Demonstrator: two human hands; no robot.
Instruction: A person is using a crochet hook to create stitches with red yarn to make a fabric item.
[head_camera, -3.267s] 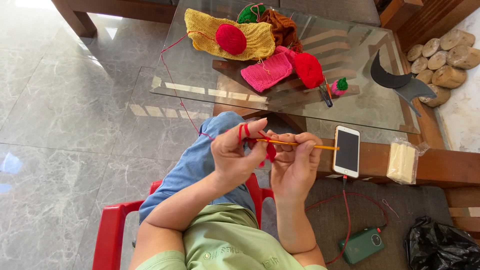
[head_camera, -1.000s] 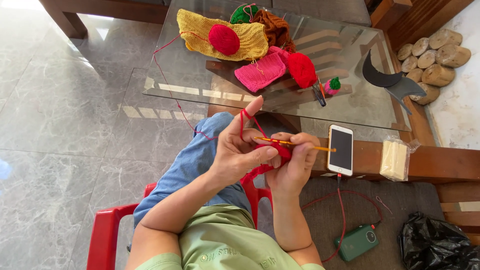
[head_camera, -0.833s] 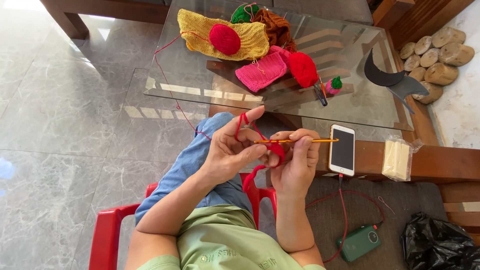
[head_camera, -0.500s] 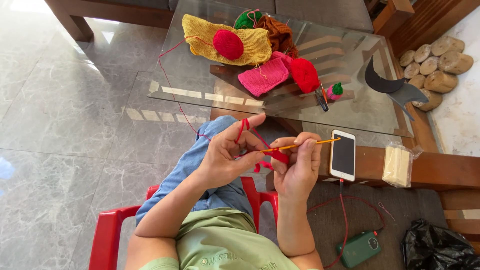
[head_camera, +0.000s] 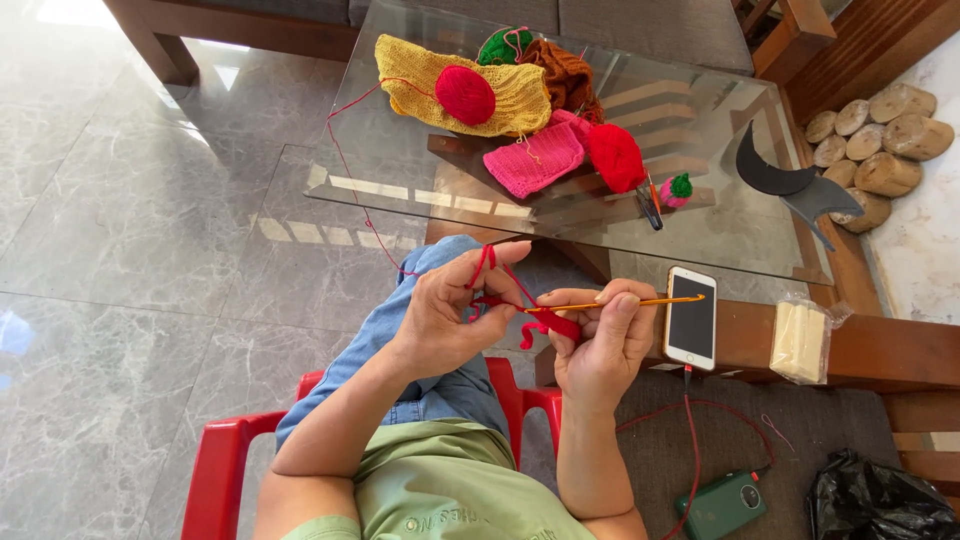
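the left hand (head_camera: 445, 325) is closed loosely with thin red yarn (head_camera: 483, 270) looped over its raised finger, and the right hand (head_camera: 600, 335) grips a slim orange crochet hook (head_camera: 640, 301) and pinches the small red crocheted piece (head_camera: 555, 325) between both hands, above the lap. that piece looks barely begun, only a short strip. on the far glass table (head_camera: 400, 170) lie one yellow knitted panel (head_camera: 500, 90), one pink square (head_camera: 533, 160) and two red yarn balls (head_camera: 465, 95); one white phone (head_camera: 691, 317) sits right.

Bright daylight, sharp focus; window glare on the marble floor (head_camera: 120, 200) and glass table (head_camera: 420, 190).
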